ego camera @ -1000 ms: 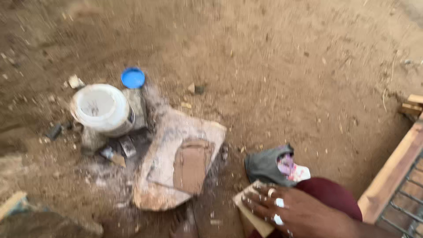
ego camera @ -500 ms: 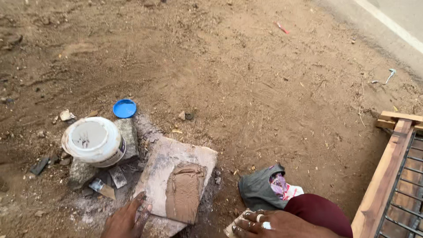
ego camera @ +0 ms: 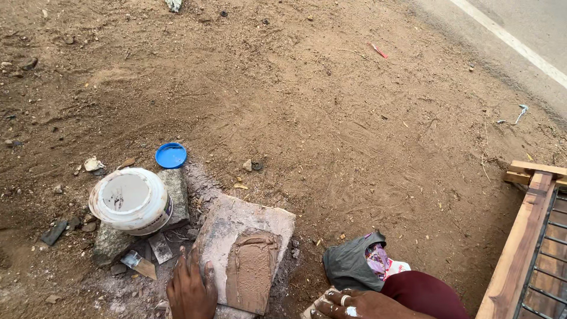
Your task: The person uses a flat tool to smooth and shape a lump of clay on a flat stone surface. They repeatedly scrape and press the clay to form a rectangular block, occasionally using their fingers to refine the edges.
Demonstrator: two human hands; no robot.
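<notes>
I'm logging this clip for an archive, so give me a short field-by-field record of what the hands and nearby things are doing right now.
setting: bare dirt ground beside a paved road edge
left hand: flat on the stone slab, at its left edge
on slab: slab of brown paste
right hand: rests on a pale block, mostly out of frame
nearby left: white tub on a grey stone, blue lid behind
nearby right: grey bag, wooden frame

I count one white tub (ego camera: 131, 201), one blue lid (ego camera: 171, 155), one flat stone slab (ego camera: 236, 224), and one grey bag (ego camera: 348, 266).
</notes>
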